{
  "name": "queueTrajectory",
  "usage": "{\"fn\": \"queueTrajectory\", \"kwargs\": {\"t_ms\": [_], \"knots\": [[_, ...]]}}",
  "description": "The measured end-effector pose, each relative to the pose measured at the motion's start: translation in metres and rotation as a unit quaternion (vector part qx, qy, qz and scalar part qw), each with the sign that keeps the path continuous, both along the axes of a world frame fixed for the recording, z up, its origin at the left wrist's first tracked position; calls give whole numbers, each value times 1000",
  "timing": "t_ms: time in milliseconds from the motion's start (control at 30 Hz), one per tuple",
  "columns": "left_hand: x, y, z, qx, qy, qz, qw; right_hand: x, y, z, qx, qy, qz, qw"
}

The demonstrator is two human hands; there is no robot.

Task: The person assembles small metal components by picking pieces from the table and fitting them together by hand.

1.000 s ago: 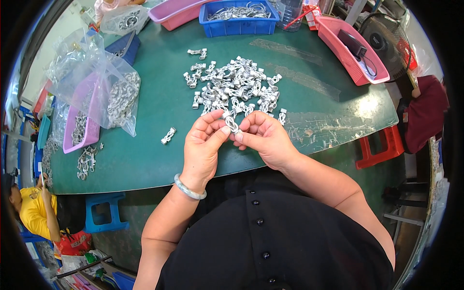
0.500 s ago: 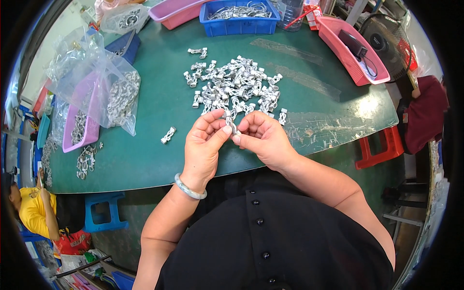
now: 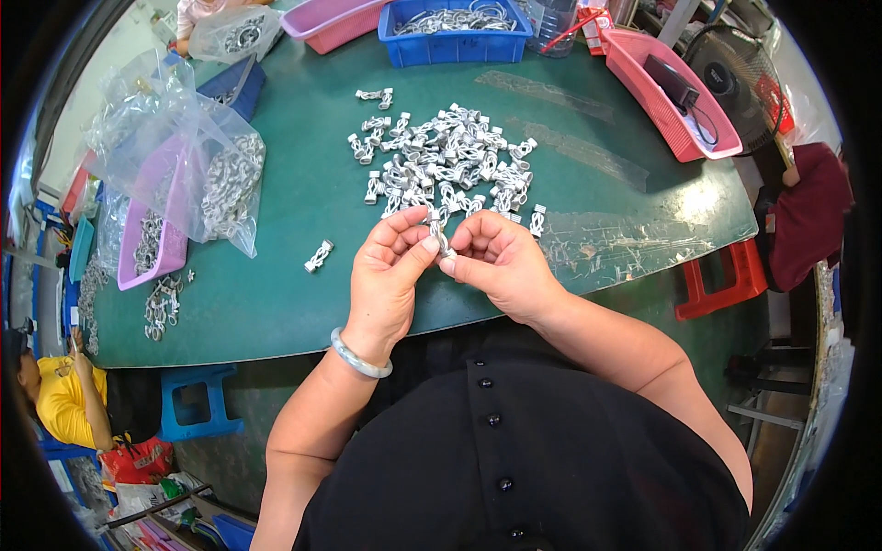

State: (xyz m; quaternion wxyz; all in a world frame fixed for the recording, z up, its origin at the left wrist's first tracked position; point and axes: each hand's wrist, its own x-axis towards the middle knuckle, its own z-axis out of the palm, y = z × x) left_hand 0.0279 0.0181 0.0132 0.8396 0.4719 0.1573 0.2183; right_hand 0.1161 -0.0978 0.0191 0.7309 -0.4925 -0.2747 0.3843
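Note:
Between my fingertips, near the table's front edge, is a small bundled white-and-grey cable [image 3: 439,231] with chunky ends. My left hand [image 3: 386,266] pinches its upper part between thumb and fingers. At the lower end, the thumb and curled fingers of my right hand [image 3: 507,262] close on it. Just beyond my hands lies a loose pile of similar bundled cables [image 3: 459,156]. One single bundled cable [image 3: 319,256] rests apart, left of my left hand. The fingers partly cover the held piece, so its fine detail is hidden.
On the left stand a purple basket [image 3: 130,246] and a clear bag of metal-looking parts [image 3: 230,193]. A blue bin [image 3: 455,50] sits at the back, a pink basket [image 3: 671,119] at the back right beside a fan [image 3: 730,87]. Other people are at the left and top left.
My hands stay in nearly the same place, with the bundled cable between them tilted slightly differently. The person at the top left has shifted a little.

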Motion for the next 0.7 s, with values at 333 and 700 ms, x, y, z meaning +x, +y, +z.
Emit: {"fn": "queueTrajectory", "kwargs": {"t_ms": [333, 700], "knots": [[1, 2, 0, -8, 12, -8, 1000, 1, 3, 2, 7, -1, -1, 1000], [-7, 6, -8, 19, 57, 7, 998, 56, 14, 24, -130, -41, 17, 990]]}}
